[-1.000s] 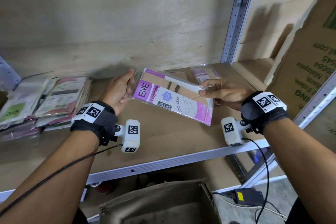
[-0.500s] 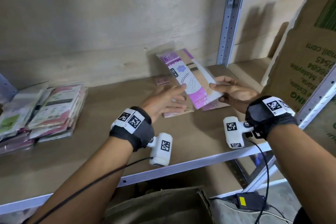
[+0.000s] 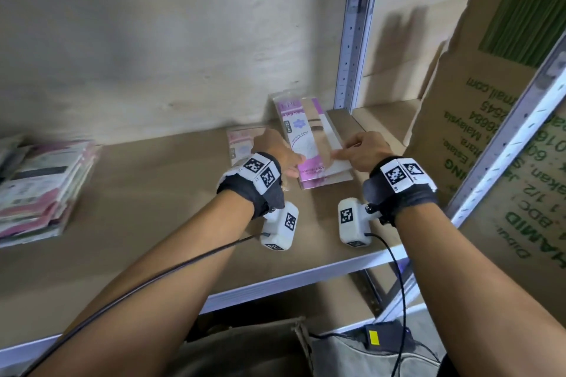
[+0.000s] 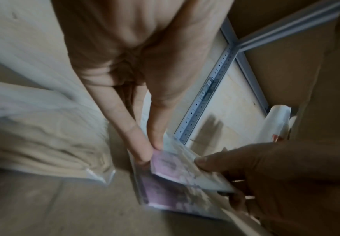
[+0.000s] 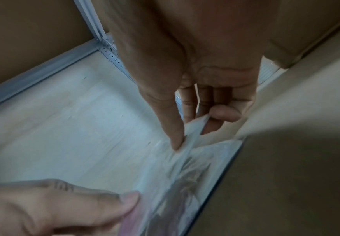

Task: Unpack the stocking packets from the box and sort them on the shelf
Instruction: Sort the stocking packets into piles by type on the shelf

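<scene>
A purple stocking packet lies on top of another purple packet on the wooden shelf, near the metal upright. My left hand is at its left edge, and its straight thumb and forefinger touch the packet's near corner. My right hand pinches the packet's right edge between the thumb and curled fingers. A pale pink packet lies flat just left of my left hand.
A stack of several packets sits at the shelf's far left. A tall cardboard box leans at the right behind a slanted rail. The metal upright stands behind the packets. Below the shelf are an open box and a power adapter.
My right hand has lowered the purple packet from a tilted, raised pose onto the packet on the shelf. My left hand has swung in from the left to its edge.
</scene>
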`<action>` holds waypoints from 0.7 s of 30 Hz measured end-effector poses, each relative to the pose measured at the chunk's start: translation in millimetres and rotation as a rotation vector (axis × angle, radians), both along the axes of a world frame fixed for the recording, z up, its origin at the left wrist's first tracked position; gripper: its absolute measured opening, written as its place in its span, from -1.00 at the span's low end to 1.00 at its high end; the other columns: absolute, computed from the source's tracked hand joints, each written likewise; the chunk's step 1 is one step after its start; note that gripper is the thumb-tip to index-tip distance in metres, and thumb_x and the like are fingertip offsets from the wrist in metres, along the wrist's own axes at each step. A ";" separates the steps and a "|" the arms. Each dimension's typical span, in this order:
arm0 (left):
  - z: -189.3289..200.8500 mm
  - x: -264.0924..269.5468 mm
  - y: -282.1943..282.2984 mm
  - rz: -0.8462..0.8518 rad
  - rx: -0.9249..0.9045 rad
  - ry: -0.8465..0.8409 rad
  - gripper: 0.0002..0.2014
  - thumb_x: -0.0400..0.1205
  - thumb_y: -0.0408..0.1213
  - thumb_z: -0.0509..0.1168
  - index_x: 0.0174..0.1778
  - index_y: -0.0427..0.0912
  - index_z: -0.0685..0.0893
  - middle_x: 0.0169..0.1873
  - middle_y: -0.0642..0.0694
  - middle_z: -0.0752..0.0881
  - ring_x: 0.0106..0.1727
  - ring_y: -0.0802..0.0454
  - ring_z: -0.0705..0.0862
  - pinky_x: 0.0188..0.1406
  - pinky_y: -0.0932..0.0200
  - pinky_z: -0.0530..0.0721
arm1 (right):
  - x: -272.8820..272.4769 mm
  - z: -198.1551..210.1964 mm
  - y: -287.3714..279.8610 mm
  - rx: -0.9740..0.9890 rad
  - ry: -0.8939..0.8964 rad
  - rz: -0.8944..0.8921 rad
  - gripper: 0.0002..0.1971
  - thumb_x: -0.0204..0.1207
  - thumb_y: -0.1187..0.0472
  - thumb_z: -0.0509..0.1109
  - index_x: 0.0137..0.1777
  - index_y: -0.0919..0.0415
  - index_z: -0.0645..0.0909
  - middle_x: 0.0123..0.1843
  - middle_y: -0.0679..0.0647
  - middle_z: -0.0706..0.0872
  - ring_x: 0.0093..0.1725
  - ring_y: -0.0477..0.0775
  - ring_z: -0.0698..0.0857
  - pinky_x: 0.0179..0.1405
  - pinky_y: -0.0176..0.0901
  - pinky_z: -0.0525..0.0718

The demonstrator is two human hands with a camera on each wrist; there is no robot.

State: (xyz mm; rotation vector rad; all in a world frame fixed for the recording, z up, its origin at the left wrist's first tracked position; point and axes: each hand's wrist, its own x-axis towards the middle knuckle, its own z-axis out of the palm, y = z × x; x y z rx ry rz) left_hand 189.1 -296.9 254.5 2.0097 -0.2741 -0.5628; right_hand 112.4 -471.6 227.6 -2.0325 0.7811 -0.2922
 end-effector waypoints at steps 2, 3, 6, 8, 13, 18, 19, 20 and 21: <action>-3.9 -1.5 -6.4 0.005 0.106 -0.084 -0.60 0.47 -0.44 0.59 0.17 -0.48 0.68 0.08 -0.42 0.79 -0.01 -0.30 0.85 0.05 -0.17 0.82 | 0.3 2.2 1.9 -0.050 0.063 -0.003 -0.70 0.23 0.03 0.72 -0.28 0.07 0.62 -0.28 -0.05 0.68 -0.29 -0.04 0.63 -0.31 -0.20 0.55; -5.0 -1.9 -9.5 0.005 0.165 -0.133 -0.57 0.45 -0.40 0.60 0.18 -0.47 0.67 0.08 -0.40 0.79 0.02 -0.29 0.83 0.05 -0.17 0.82 | 0.2 3.8 2.9 -0.073 0.093 -0.004 -0.70 0.22 0.04 0.72 -0.31 0.07 0.62 -0.29 -0.04 0.67 -0.32 -0.05 0.62 -0.36 -0.22 0.52; -3.7 -4.4 -16.7 -0.002 0.319 -0.171 -0.48 0.44 -0.30 0.63 0.23 -0.46 0.65 0.11 -0.35 0.79 0.10 -0.25 0.82 0.07 -0.18 0.81 | -0.9 8.6 7.1 -0.140 0.187 -0.004 -0.69 0.18 0.03 0.73 -0.31 0.07 0.62 -0.28 0.01 0.66 -0.31 -0.01 0.61 -0.33 -0.22 0.58; -1.3 -4.6 -21.2 0.000 0.411 -0.223 -0.46 0.44 -0.24 0.64 0.25 -0.42 0.65 0.15 -0.30 0.78 0.14 -0.20 0.81 0.12 -0.11 0.81 | -1.1 11.5 9.1 -0.140 0.231 0.003 -0.66 0.16 0.05 0.74 -0.22 0.12 0.66 -0.23 0.06 0.67 -0.26 0.06 0.64 -0.14 -0.13 0.66; -1.2 -5.0 -27.8 0.031 0.452 -0.263 -0.53 0.50 -0.30 0.60 0.26 -0.39 0.67 0.18 -0.29 0.78 0.16 -0.19 0.80 0.16 -0.02 0.79 | 0.2 17.8 13.1 -0.123 0.286 0.012 -0.48 0.17 0.14 0.76 0.12 0.28 0.72 0.05 0.18 0.76 -0.06 0.14 0.67 -0.09 -0.12 0.61; 0.0 -5.1 -29.4 0.024 0.444 -0.233 -0.51 0.49 -0.31 0.60 0.28 -0.40 0.65 0.19 -0.31 0.77 0.17 -0.20 0.80 0.20 -0.02 0.77 | 3.1 19.8 15.8 -0.142 0.304 -0.004 -0.40 0.25 0.15 0.72 0.29 0.31 0.68 0.22 0.20 0.75 0.19 0.20 0.70 0.11 -0.08 0.68; 0.0 -5.1 -29.2 0.026 0.448 -0.235 -0.52 0.50 -0.31 0.60 0.28 -0.40 0.65 0.18 -0.31 0.77 0.17 -0.20 0.80 0.20 -0.02 0.77 | 3.0 20.0 16.1 -0.140 0.304 -0.005 -0.39 0.26 0.16 0.72 0.30 0.31 0.66 0.24 0.20 0.74 0.21 0.20 0.70 0.13 -0.07 0.68; -0.2 -5.1 -29.0 0.027 0.451 -0.239 -0.54 0.51 -0.31 0.59 0.28 -0.39 0.66 0.18 -0.30 0.78 0.17 -0.19 0.80 0.20 -0.01 0.77 | 3.1 20.1 16.5 -0.139 0.302 -0.005 -0.39 0.28 0.16 0.71 0.32 0.31 0.65 0.25 0.21 0.73 0.23 0.21 0.69 0.13 -0.06 0.67; -0.5 -4.5 -29.1 0.028 0.447 -0.238 -0.56 0.52 -0.32 0.58 0.27 -0.38 0.66 0.18 -0.30 0.78 0.16 -0.19 0.80 0.19 -0.01 0.78 | 3.0 20.2 17.0 -0.144 0.299 -0.003 -0.40 0.29 0.17 0.70 0.32 0.31 0.65 0.25 0.21 0.73 0.23 0.21 0.69 0.12 -0.06 0.66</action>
